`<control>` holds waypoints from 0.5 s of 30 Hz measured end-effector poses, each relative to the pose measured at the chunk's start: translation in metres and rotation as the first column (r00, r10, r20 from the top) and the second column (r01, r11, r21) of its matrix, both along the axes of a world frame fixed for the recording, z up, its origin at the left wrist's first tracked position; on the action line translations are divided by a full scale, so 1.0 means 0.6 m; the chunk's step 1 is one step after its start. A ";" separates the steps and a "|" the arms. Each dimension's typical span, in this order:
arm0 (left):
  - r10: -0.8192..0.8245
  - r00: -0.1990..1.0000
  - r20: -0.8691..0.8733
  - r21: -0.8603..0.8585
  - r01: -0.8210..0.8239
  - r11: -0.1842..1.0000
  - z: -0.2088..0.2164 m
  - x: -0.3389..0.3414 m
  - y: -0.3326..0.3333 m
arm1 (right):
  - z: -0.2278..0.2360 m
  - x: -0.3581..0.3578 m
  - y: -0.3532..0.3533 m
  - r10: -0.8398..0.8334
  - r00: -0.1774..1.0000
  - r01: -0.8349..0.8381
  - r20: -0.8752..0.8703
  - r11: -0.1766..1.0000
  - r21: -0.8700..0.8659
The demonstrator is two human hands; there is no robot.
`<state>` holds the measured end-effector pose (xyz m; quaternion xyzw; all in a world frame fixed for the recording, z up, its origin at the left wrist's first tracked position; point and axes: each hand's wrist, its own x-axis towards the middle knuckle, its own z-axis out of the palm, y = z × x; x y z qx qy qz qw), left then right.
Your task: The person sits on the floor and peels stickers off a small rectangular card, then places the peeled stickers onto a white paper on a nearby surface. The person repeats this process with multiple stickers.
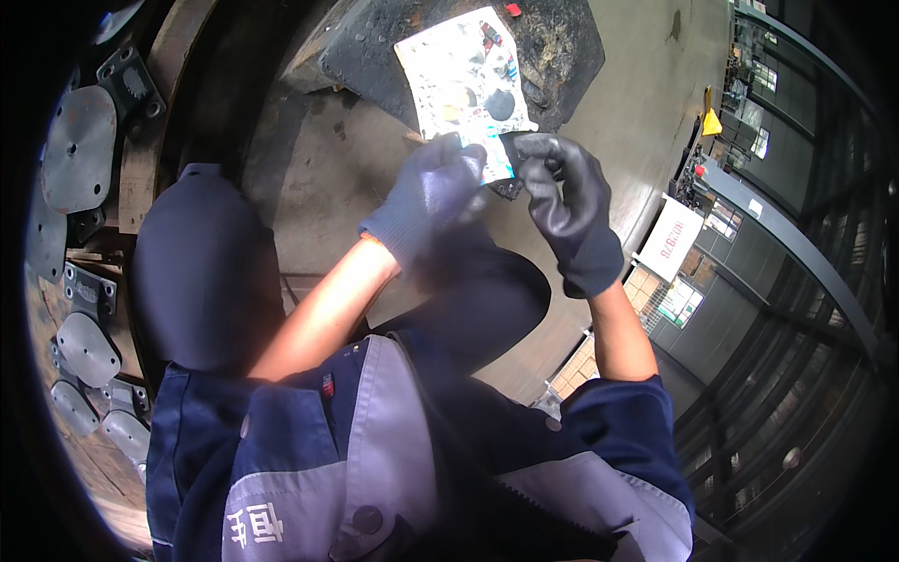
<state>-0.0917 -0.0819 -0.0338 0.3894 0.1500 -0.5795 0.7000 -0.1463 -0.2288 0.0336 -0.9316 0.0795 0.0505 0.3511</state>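
Note:
My left hand [433, 190], in a dark knitted glove with a coated palm, pinches a small blue-and-white printed piece [497, 165], which looks like a packet or card. It is held at the near edge of a bright white sheet [433, 70]. Just to the right is my right hand [569, 199], gloved in black, with its fingers curled together. Anything between its fingertips is too dark to make out. On the sheet rest a dark round piece [499, 105] and several small items washed out by glare.
Under the sheet stands a dark, worn block [375, 47], with a small red piece [512, 9] on top. Grey metal plates with holes [80, 150] lie on wood at the left. A white sign [672, 238] and a yellow object [712, 122] stand off to the right.

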 end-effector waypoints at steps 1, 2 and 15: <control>-0.015 1.000 -0.004 0.006 0.015 1.000 0.003 0.001 0.002 | 0.010 0.009 -0.003 0.190 0.980 -0.180 0.068 0.976 -0.122; -0.033 0.999 -0.007 0.003 0.033 0.999 0.005 0.001 0.003 | 0.018 0.006 -0.002 0.284 0.957 -0.265 0.063 0.940 -0.214; 0.199 0.977 0.079 -0.327 -0.163 0.931 -0.009 -0.029 0.016 | 0.007 -0.014 0.041 -0.052 0.999 0.054 -0.017 0.992 0.118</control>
